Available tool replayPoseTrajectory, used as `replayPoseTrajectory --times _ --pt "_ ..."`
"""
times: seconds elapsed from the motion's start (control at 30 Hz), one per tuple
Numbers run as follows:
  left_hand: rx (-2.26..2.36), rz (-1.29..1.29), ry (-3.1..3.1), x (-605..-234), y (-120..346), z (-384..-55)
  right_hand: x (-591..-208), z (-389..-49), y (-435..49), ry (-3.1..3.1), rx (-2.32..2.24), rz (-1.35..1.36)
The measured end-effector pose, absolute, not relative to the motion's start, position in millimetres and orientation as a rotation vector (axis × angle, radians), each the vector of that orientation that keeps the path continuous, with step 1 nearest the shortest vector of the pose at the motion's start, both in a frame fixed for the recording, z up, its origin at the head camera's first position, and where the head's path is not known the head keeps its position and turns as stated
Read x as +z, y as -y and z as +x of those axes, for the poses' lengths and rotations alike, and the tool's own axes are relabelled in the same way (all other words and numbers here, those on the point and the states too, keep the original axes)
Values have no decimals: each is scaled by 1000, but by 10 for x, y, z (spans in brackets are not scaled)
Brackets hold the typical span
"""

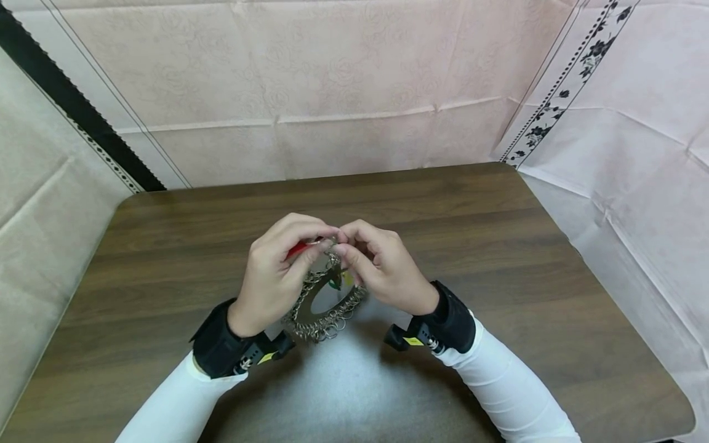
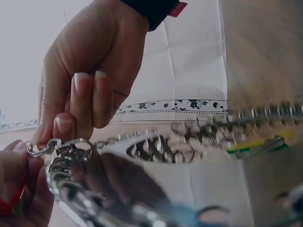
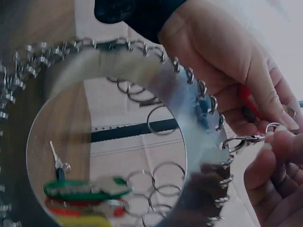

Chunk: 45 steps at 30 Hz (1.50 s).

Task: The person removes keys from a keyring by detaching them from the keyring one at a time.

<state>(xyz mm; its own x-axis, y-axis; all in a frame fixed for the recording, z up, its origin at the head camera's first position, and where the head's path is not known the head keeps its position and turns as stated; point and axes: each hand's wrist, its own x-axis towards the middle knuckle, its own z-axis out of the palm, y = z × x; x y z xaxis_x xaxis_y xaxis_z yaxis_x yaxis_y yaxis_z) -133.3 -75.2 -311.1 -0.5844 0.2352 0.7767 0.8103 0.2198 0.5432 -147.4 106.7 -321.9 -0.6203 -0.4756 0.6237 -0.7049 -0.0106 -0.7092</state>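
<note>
Both hands meet at the edge of a flat metal hoop (image 3: 201, 142) ringed with many small metal rings. My left hand (image 1: 271, 271) holds a small red piece (image 1: 299, 248), with thumb and forefinger together at a small split ring (image 3: 273, 126). Against those fingertips, the thumb and forefinger of my right hand (image 1: 388, 264) pinch the end of a silver swivel clasp (image 2: 71, 145). The clasp hooks onto the hoop's edge in the right wrist view. Its far end is partly hidden by the fingers.
Green (image 3: 87, 188), red (image 3: 80, 207) and yellow (image 3: 87, 221) pieces and a small key-like metal piece (image 3: 56, 156) show through the hoop's opening. The hoop stands over a brown wooden table (image 1: 471, 246). Pale cloth (image 1: 360, 80) hangs behind.
</note>
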Motion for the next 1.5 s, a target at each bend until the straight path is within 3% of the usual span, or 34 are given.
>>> replayPoseTrajectory --times 1.5 --pt "-1245 -984 2109 -3177 822 -1430 -3259 -1502 -1061 1960 1933 1134"
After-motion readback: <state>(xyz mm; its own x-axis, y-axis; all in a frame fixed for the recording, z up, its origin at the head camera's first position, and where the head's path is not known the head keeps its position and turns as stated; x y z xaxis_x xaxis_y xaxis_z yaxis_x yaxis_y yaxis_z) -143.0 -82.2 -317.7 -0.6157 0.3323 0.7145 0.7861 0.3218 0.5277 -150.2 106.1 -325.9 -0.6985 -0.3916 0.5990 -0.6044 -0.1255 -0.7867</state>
